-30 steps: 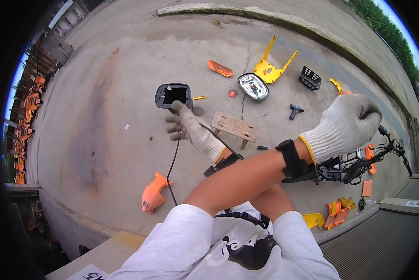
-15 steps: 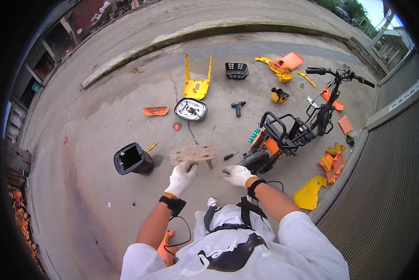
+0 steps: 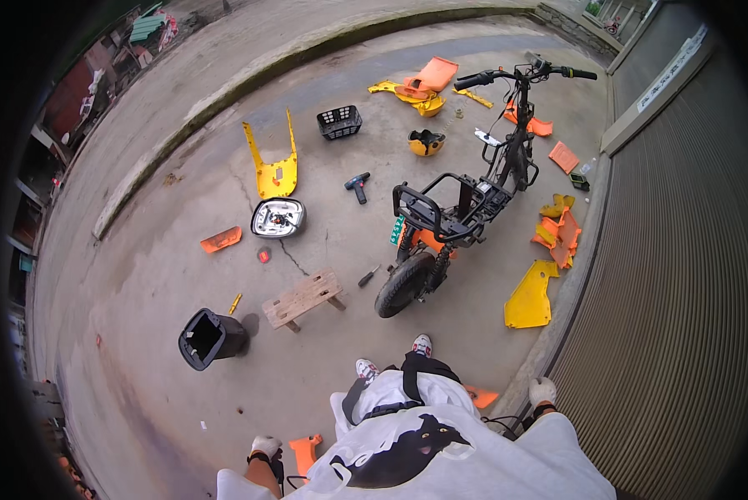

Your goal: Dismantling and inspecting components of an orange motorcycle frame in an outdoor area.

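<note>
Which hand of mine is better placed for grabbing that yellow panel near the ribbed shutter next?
Probably the right. Your right hand is nearer the yellow panel, on the shutter side; your left hand is farther off, by an orange part.

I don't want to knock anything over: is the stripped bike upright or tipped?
Upright: the stripped bike stands with its rear wheel on the ground and its handlebars raised above the frame.

Curved orange panel (image 3: pixel 305 452) on concrete (image 3: pixel 307 375), second orange piece (image 3: pixel 480 397) farther right, both partly hidden
</note>
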Demonstrator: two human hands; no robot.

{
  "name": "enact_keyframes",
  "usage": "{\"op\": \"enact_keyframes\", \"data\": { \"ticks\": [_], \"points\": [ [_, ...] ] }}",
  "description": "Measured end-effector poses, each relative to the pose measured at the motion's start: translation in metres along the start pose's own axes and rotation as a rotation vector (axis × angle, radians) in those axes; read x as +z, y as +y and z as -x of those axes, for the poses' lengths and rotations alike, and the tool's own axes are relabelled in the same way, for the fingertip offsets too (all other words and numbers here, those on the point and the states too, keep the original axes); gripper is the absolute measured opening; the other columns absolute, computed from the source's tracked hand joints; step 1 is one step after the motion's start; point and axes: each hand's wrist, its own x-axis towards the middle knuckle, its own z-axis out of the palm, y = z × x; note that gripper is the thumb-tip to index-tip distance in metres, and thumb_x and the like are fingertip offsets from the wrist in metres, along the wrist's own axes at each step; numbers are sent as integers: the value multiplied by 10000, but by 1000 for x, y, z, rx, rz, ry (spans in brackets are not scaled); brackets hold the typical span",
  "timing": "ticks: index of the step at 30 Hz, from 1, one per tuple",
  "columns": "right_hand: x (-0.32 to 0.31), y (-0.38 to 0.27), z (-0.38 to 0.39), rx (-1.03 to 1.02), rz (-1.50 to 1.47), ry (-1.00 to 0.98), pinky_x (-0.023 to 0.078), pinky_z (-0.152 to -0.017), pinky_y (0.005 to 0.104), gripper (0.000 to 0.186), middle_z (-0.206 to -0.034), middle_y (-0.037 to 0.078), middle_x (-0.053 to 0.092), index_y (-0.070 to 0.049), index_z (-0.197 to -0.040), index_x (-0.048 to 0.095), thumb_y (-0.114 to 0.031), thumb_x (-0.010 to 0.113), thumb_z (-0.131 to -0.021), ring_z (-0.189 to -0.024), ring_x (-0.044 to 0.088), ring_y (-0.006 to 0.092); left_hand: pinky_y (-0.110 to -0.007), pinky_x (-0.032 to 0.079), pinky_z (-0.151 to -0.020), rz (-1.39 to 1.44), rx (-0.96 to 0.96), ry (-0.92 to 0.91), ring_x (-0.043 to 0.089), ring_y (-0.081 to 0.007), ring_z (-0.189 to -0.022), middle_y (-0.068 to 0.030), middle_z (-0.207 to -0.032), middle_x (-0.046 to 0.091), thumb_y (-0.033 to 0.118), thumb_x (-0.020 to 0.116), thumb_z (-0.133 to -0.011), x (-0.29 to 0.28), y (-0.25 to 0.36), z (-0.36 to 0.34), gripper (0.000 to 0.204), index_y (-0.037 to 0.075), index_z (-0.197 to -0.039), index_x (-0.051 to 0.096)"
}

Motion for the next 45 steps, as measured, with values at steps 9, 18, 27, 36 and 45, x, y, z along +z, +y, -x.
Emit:
{"op": "enact_keyframes", "data": {
  "ticks": [9, 18, 27, 36, 45],
  "points": [
    [16, -99, -20, -131, -480, -424, 508, -577, 296, 311, -799, 97, 680, 12, -1143, 671, -229, 565, -978, -639, 618, 156, -373, 549, -730, 275, 804, 451, 713, -248, -750, -152, -831, 722, 292, 574, -891, -8, 275, 24, 344, 25, -1051, 722],
    [-8, -187, -48, -352, -543, -498, 505, -535, 274, 341, -832, 86, 676, 41, -1207, 618, -221, 557, -998, -604, 601, 132, -325, 542, -691, 882, 612, 210, 690, -176, -692, -104, -780, 726, 252, 565, -921, 109, 376, 99, 318, 1, -1033, 725],
    [11, -145, -68, -247, -559, -352, 482, -521, 273, 319, -790, 51, 631, 28, -1159, 626, -240, 548, -1005, -583, 561, 115, -274, 546, -632, 897, 571, 227, 654, -128, -692, -80, -868, 703, 180, 588, -971, 123, 323, 92, 265, -8, -1139, 670],
    [14, -170, -58, -190, -640, -452, 544, -574, 292, 349, -848, 85, 675, 33, -1184, 630, -253, 561, -994, -639, 630, 145, -297, 576, -619, 913, 539, 118, 678, -163, -683, -107, -874, 710, 190, 582, -972, 97, 286, 84, 273, -8, -1139, 666],
    [-38, -257, -49, -189, -1054, -519, 559, -702, 353, 363, -992, 111, 681, -14, -1244, 598, -262, 625, -980, -784, 657, 197, -315, 579, -620, 819, 633, -25, 688, -178, -694, -103, -899, 716, 210, 610, -961, 52, 303, 75, 266, 12, -1126, 675]
  ]
}}
